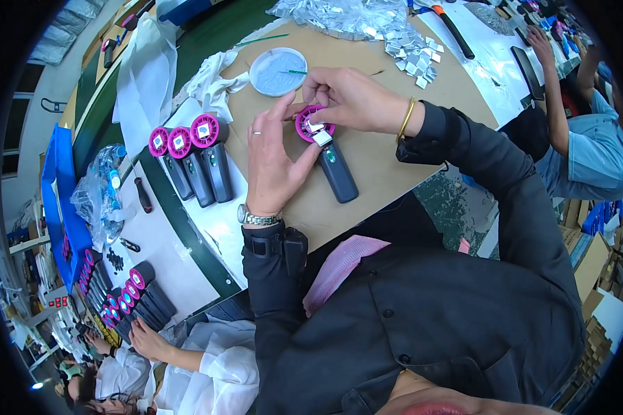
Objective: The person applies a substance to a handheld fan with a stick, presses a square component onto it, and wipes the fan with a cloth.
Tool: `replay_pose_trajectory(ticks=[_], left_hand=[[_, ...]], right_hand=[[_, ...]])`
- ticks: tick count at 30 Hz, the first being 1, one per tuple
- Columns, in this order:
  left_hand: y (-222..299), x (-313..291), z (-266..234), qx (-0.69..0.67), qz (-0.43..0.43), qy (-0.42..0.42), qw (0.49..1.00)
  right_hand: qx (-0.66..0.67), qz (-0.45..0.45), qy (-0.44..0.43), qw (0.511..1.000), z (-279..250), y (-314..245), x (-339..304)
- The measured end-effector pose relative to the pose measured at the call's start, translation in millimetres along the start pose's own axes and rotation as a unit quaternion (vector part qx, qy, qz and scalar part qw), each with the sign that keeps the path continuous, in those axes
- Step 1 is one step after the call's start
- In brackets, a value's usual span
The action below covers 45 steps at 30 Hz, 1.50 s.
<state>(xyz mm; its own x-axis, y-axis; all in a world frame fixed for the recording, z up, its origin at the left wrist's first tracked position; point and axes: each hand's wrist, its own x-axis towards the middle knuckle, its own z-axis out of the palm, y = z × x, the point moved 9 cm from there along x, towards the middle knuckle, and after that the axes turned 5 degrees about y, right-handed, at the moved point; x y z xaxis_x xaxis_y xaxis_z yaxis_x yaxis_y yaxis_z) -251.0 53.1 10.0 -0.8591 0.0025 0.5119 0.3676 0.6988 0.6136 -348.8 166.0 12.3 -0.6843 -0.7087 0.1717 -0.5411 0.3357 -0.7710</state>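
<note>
- Left hand [273, 162] lies open against the handheld fan [329, 155], fingers loosely curved, steadying its left side.
- Right hand [346, 97] pinches a small silver square [316, 126] onto the fan's magenta head.
- Fan lies mid-desk [387, 173] on brown board.
- Three finished fans [190, 162] rest left; a round grey dish [277, 71] sits farther off.
</note>
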Motion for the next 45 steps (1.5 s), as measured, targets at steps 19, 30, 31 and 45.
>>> replay_pose_trajectory(ticks=[19,30,31,45], left_hand=[[-3,1,4,-0.067,-0.022,-0.002,0.997],[6,0,1,-0.019,0.017,-0.003,1.000],[5,1,2,-0.019,0.015,-0.005,1.000],[2,0,-2,-0.009,0.007,-0.007,1.000]], right_hand=[[-0.044,0.129,-0.190,0.972,23,23,27],[-0.052,-0.031,0.074,0.995,-44,-6,-1],[-0.142,-0.071,0.122,0.980,-53,-5,1],[-0.213,0.061,0.106,0.969,-32,39,8]])
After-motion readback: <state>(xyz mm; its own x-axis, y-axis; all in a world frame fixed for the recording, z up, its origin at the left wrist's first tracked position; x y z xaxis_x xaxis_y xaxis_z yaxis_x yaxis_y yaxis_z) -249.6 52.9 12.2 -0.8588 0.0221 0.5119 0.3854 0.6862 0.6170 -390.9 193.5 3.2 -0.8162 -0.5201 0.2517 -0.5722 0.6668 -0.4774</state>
